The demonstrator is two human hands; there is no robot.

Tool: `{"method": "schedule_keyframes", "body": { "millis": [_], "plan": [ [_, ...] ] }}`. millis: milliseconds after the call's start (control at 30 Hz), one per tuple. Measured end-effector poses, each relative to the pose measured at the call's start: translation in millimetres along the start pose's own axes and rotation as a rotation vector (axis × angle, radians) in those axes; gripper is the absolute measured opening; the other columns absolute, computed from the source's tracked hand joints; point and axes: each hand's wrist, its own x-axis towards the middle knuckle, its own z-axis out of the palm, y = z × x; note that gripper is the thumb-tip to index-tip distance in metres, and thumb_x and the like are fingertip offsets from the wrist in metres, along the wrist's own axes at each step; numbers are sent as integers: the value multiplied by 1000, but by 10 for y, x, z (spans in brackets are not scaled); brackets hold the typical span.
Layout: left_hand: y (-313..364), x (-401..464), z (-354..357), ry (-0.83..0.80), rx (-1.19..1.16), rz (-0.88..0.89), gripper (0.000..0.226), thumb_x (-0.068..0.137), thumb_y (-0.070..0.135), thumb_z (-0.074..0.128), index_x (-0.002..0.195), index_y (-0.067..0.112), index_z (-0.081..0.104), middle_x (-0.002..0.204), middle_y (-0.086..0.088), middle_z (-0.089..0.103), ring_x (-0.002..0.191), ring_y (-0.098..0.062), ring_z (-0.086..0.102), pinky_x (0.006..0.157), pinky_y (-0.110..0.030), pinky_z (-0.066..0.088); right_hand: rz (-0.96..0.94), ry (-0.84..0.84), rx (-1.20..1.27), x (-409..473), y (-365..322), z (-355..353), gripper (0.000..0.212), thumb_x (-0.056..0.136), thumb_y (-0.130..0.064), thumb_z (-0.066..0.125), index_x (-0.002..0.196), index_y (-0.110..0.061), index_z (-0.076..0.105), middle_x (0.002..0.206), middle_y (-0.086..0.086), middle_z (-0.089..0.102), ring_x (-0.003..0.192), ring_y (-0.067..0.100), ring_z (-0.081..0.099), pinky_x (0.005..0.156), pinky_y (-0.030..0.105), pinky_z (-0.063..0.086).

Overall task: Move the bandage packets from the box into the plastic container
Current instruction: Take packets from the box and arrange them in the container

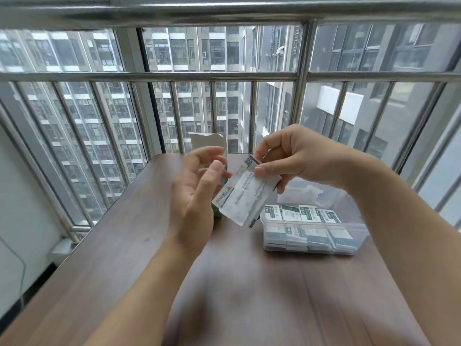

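Plastic container open on top w/ packets inside; box blocks tabletop behind hands.

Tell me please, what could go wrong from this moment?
1. The right hand pinches the bandage packets only at one end, above the table; they may fan out and fall short of the plastic container.
2. The container already looks full, so new packets might not sit flat.

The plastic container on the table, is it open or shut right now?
Open. The plastic container has no lid over the packets; its clear lid stands tilted back behind it.
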Motion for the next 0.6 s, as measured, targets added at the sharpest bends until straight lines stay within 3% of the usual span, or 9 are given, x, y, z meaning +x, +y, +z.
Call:
{"method": "schedule_keyframes", "body": {
  "millis": [67,167,233,300,367,433,600],
  "plan": [
    [14,-16,46,-112,-49,-149,39,84,30,62,118,11,61,97,-1,68,85,-13,66,72,-26,53,-46,-5,-35,1,-41,14,24,80,-14,75,97,1,68,90,15,78,79,24,76,60,28,60],
    [55,-13,26,-360,-253,-492,33,90,31,57,117,15,65,101,-11,72,84,-26,71,65,-37,59,-119,32,-132,21,-64,38,16,86,-6,74,98,2,69,86,12,78,73,21,75,60,31,60],
    [80,-25,-3,-557,-367,-675,42,94,39,52,124,12,63,105,-18,69,81,-29,71,57,-34,61,-152,57,-185,40,-62,68,12,87,-3,73,97,2,70,83,11,78,70,23,74,61,33,61],
    [83,-47,-19,-644,-482,-763,57,96,48,46,134,6,58,103,-20,66,80,-28,70,55,-32,61,-162,64,-206,53,-56,97,10,88,-3,73,97,1,71,82,9,78,69,24,74,62,33,61],
    [61,-58,-17,-666,-573,-810,66,100,52,38,140,1,51,100,-17,64,80,-27,68,57,-32,60,-154,63,-223,59,-52,105,11,88,-3,73,98,0,72,83,8,78,70,21,74,62,29,59],
    [31,-66,14,-627,-561,-825,61,103,47,34,136,0,54,92,-13,61,73,-23,64,53,-29,57,-136,60,-246,54,-51,107,14,87,-3,74,101,-2,73,82,4,78,68,15,73,62,24,57],
    [-41,-76,131,-359,-367,-720,39,107,31,37,118,2,60,74,-8,62,58,-17,59,41,-23,48,-154,233,-407,70,-53,166,25,86,-10,77,109,-17,72,102,-7,70,86,10,72,73,27,63]
  ]
}}
